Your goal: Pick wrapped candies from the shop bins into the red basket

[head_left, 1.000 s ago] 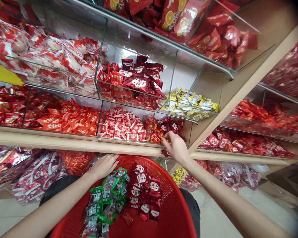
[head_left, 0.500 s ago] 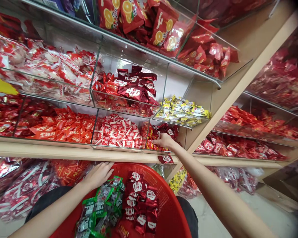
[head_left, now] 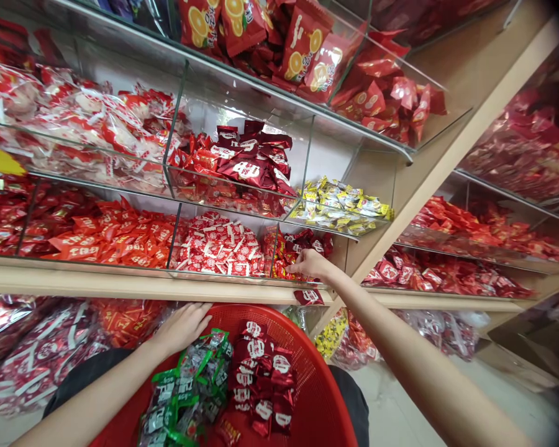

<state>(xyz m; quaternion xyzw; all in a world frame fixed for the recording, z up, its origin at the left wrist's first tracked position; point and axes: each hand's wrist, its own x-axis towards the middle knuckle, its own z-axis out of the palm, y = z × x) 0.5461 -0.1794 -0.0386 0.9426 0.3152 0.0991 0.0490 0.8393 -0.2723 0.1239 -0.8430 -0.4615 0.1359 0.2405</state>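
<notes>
Fingers (head_left: 292, 269) of my right hand (head_left: 313, 266) lie narrow against the red packets (head_left: 302, 248) in the glass shelf bin (head_left: 274, 251), whether gripping I cannot tell, while my open left hand (head_left: 182, 329) rests by the red basket (head_left: 317, 385) rim.

Bare left forearm (head_left: 90, 388) and right forearm (head_left: 414, 354); dark clothing (head_left: 349, 397), probably trousers, covers the legs.

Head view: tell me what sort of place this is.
Most likely a shop selling wrapped snacks and sweets: glass bins on shelving sort packets by kind, bulging bulk bags sit below, and a red plastic basket holds dark red packets.
</notes>
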